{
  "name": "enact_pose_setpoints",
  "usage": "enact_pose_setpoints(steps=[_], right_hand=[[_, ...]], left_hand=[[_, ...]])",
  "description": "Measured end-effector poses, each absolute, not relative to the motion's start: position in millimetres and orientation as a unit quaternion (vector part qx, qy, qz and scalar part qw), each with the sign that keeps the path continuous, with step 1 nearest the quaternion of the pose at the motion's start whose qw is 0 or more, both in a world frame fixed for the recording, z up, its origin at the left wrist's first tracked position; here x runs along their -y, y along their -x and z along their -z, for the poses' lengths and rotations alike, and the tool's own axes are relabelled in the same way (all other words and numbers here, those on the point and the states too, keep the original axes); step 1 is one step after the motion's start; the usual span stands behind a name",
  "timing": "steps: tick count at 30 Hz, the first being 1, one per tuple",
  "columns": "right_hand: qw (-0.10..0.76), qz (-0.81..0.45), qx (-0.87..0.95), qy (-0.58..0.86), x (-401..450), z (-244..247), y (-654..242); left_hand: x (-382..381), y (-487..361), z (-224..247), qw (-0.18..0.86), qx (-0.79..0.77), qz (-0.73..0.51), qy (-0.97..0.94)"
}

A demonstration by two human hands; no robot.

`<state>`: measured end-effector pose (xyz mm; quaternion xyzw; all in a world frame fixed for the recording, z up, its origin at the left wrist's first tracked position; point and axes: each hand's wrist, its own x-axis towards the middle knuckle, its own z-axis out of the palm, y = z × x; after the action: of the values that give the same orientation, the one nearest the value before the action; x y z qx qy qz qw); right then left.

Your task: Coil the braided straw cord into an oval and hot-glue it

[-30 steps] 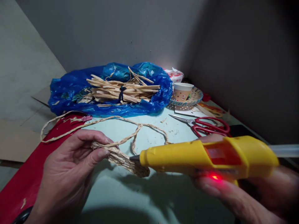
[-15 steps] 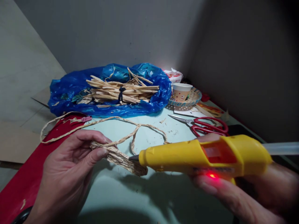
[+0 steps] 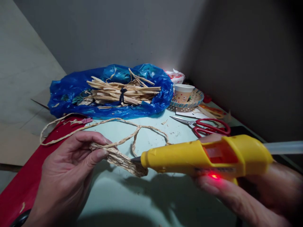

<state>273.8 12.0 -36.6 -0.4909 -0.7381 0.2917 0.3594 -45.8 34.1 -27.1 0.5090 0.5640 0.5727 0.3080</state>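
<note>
Between the thumb and fingers of my left hand (image 3: 71, 164) is one end of a flat, coiled piece of straw rope (image 3: 123, 162), tilted down to the right. From it a long twisted straw cord (image 3: 113, 119) loops over the table and out to the left. My right hand (image 3: 246, 192) grips a yellow hot glue gun (image 3: 175, 157) with a red light glowing on its side. A clear glue stick (image 3: 284, 147) sticks out of its back. The dark nozzle (image 3: 136, 160) is at the coil's right part; whether it touches, I cannot tell.
Behind lies a blue plastic bag (image 3: 109, 110) with a tied bundle of dry straw strips (image 3: 139, 93). Red-handled scissors (image 3: 210, 126) rest at right, near a paper cup (image 3: 183, 93) in a woven basket (image 3: 199, 96). Red cloth (image 3: 21, 186) covers the table's left edge.
Hardly anything differs. The glue gun and the coiled rope have shifted very slightly left, with the nozzle still at the coil's right part. Both hands keep their hold.
</note>
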Motion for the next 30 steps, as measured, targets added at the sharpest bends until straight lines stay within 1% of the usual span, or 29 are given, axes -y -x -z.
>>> enact_pose_setpoints(steps=[3,5,14,17,20,22,25,30], right_hand=[[0.363,-0.228,0.732,0.53,-8,36,-269],[0.361,-0.209,0.734,0.536,-6,32,-262],[0.357,-0.224,0.736,0.53,-13,8,-241],[0.376,-0.3,0.703,0.525,-24,0,-240],[0.396,-0.464,0.617,0.497,-35,-10,-241],[0.389,-0.56,0.567,0.462,-42,-16,-242],[0.329,-0.641,0.555,0.416,-50,-17,-242],[0.186,-0.676,0.599,0.386,-59,5,-226]], left_hand=[[-34,50,29,0.311,-0.562,-0.569,-0.513],[-34,50,29,0.313,-0.559,-0.573,-0.512],[-30,51,27,0.325,-0.551,-0.576,-0.508],[-32,53,25,0.331,-0.553,-0.581,-0.497],[-40,55,24,0.346,-0.561,-0.589,-0.468],[-46,58,22,0.353,-0.559,-0.598,-0.454],[-54,61,17,0.341,-0.543,-0.621,-0.451],[-55,60,9,0.337,-0.512,-0.651,-0.447]])
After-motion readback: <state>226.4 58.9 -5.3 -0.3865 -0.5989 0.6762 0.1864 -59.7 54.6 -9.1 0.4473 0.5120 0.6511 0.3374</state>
